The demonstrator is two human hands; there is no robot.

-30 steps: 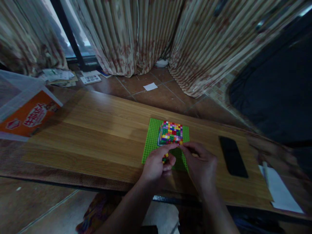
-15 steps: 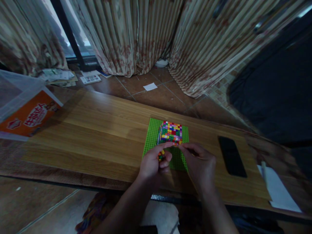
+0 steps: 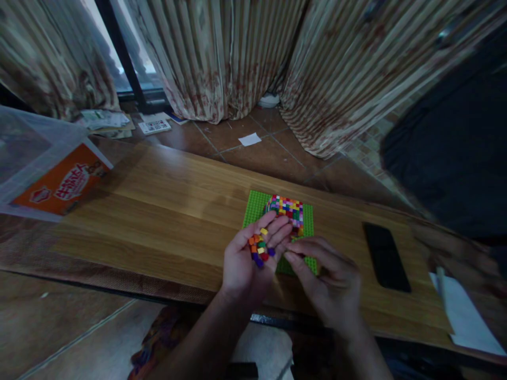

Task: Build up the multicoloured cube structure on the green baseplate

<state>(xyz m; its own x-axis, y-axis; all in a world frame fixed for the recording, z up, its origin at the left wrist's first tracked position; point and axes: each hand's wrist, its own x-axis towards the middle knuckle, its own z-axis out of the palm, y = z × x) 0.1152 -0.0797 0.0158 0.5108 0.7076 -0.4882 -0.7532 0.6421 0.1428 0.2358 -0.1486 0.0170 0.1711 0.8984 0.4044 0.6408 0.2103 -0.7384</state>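
Observation:
My left hand (image 3: 247,261) lies palm up over the near edge of a green baseplate (image 3: 253,207), cupping several small coloured bricks (image 3: 259,247). My right hand (image 3: 330,279) is beside it, fingers drawn together in a pinch, its tips next to the bricks in the left palm; what it pinches is too small to make out. Behind both hands a multicoloured brick block (image 3: 288,211) stands on the baseplate, on a wooden table (image 3: 158,211).
A black phone (image 3: 386,256) lies on the table to the right, with white paper and a pen (image 3: 455,311) beyond it. A clear box with an orange label (image 3: 47,174) stands at the far left. Curtains (image 3: 237,53) hang behind; papers litter the tiled floor.
My left hand has turned palm up and opened, showing the loose bricks it held. My right hand has drawn back from the block toward the left palm. The view shifted slightly.

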